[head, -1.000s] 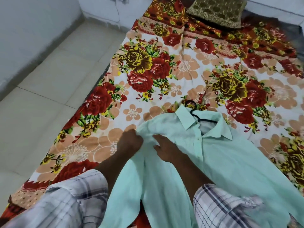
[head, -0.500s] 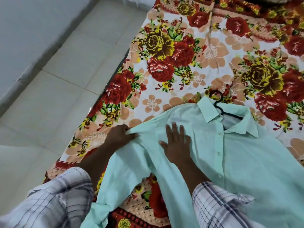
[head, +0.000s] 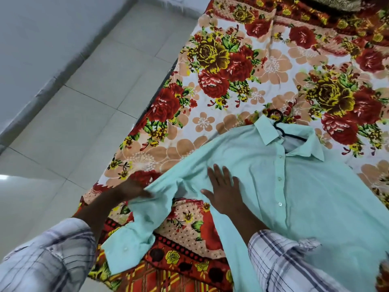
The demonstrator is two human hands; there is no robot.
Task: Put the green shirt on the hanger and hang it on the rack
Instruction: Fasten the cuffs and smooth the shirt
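Note:
The mint green shirt (head: pixel 305 186) lies buttoned and face up on the flowered bedsheet (head: pixel 210 85). A black hanger (head: pixel 282 127) sits inside its collar, with the hook sticking out onto the sheet. My right hand (head: pixel 224 190) lies flat, fingers spread, on the shirt's left chest. My left hand (head: pixel 134 189) grips the sleeve near the shoulder seam at the bed's left edge; its fingers are blurred. The sleeve (head: pixel 134 232) hangs down toward me with the cuff at the bottom.
Pale floor tiles (head: pixel 80 114) run along the bed's left side, with a grey wall skirting (head: pixel 63 70) beyond. A patterned cushion (head: pixel 336 3) shows at the top edge. My plaid sleeves fill the lower corners. No rack is in view.
My left hand has drawn the sleeve out to the left and down, straightening it. My right hand has flattened on the shirt's chest. The view has tilted down and left.

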